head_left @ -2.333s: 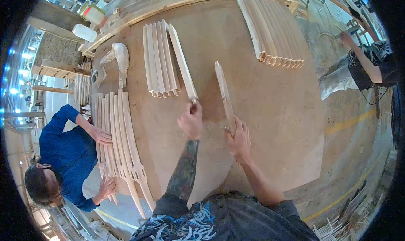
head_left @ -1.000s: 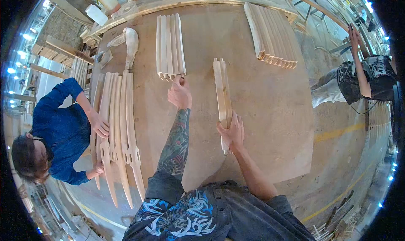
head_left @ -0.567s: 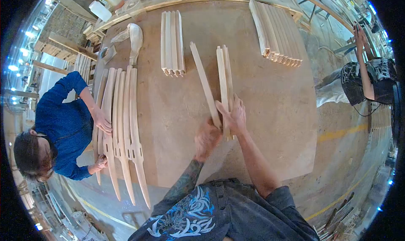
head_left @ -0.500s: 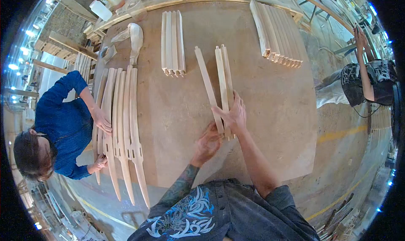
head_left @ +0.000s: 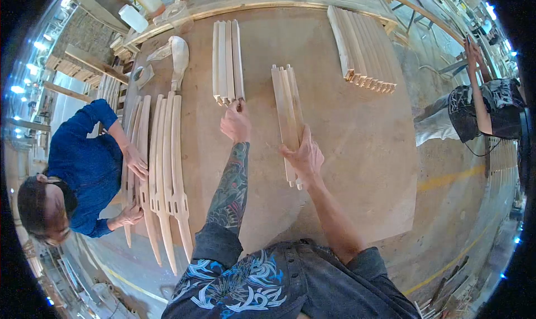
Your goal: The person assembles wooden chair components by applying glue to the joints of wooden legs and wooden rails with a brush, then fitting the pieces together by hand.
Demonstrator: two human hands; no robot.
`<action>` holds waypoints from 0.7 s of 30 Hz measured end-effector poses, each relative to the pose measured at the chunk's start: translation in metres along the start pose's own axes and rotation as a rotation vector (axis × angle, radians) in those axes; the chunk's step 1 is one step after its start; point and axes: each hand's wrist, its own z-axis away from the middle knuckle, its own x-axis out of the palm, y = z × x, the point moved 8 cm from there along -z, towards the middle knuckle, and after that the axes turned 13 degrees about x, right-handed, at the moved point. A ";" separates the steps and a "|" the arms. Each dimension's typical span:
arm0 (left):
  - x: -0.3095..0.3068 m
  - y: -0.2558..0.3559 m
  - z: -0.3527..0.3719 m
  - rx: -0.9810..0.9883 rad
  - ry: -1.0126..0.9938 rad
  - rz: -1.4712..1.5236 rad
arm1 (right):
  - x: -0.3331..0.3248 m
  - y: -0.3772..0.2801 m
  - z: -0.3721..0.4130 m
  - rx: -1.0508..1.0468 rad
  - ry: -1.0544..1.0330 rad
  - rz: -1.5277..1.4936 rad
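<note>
My left hand (head_left: 236,123) is closed on the near end of a wooden slat in a small row of slats (head_left: 224,59) with narrow tenon ends, lying side by side on the brown tabletop (head_left: 363,168). My right hand (head_left: 305,158) grips a second bundle of wooden slats (head_left: 287,104) around its near half, thumb on the left side and fingers on the right. These slats lie nearly parallel and close together, also with short tenons at both ends. The fingertips of my left hand are partly hidden behind its knuckles.
A larger row of slats (head_left: 365,51) lies at the back right. On the left, a person in blue (head_left: 84,162) handles long curved wooden pieces (head_left: 162,151). A pale plastic-like item (head_left: 178,59) lies behind those. Another person (head_left: 486,107) stands at the right.
My left hand has moved up and left, from beside the right-hand bundle to the row's near end. The tilted slat now lies alongside the others under my right hand.
</note>
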 end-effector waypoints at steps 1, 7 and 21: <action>-0.001 -0.004 0.001 0.038 0.056 0.053 | 0.000 0.000 -0.001 -0.027 0.034 -0.008; -0.031 0.002 0.097 0.004 -0.264 0.244 | -0.005 -0.004 -0.012 -0.011 -0.021 -0.021; -0.018 -0.019 0.009 0.035 -0.041 0.013 | 0.003 -0.023 0.002 -0.054 0.089 0.085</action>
